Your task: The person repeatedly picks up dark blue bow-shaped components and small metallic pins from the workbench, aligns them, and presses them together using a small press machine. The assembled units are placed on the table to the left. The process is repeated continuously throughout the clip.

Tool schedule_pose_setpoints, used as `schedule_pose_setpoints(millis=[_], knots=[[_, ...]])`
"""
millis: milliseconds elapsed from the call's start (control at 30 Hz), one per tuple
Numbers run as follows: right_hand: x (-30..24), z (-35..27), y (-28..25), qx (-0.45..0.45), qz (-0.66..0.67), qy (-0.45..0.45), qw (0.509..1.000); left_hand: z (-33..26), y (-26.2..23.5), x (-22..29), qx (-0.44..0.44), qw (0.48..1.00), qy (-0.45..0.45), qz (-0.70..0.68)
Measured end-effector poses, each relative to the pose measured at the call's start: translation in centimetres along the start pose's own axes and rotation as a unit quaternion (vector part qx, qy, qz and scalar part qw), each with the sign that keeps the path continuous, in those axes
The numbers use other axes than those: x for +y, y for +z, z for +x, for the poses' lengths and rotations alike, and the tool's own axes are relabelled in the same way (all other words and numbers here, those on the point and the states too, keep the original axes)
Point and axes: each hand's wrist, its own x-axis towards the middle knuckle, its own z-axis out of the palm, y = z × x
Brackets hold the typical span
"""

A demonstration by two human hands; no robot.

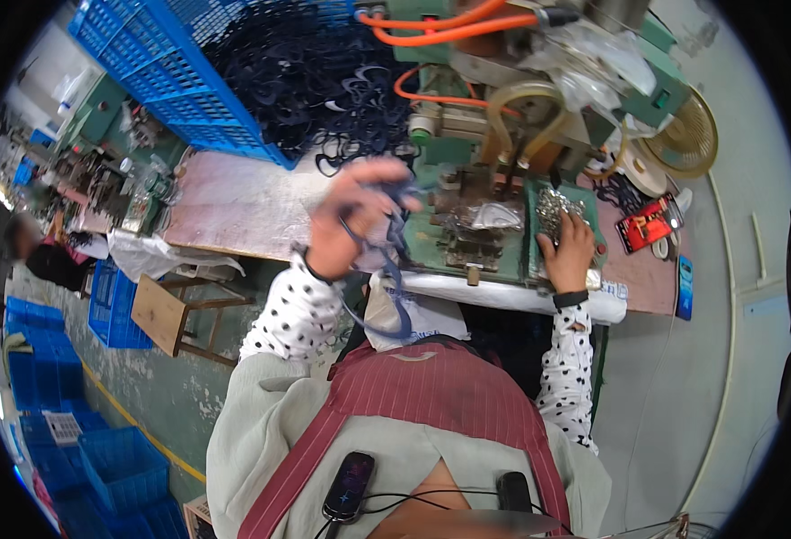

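My left hand (352,225), smeared by motion, is raised in front of the machine with its fingers curled on a navy blue strap (399,301). The strap hangs in a loop below the hand, in front of my apron. My right hand (570,253) rests over a green tray (532,262) of small shiny metal pieces (557,208). Its fingers reach down among the pieces, thumb apart from the forefinger; no held piece can be made out. Left of the tray is the machine's metal work block (476,220), with a clear plastic piece on it.
A blue plastic crate (175,90) leans beside a heap of navy straps (315,76). Orange hoses (458,36) cross above the machine. On the right lie a red package (650,225) and a small fan (685,135). A wooden stool (160,314) stands at left; a person sits beyond.
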Motion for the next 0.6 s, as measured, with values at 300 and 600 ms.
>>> schedule_pose_setpoints(millis=[300,600], knots=[[1.7,0.8,0.5,0.003,-0.011,0.019,1.0,-0.3,8.1,-6.5,-0.309,0.836,0.334,0.307],[0.8,0.5,-0.7,0.101,0.008,0.081,0.992,0.6,6.9,-6.2,-0.329,0.862,0.287,0.259]])
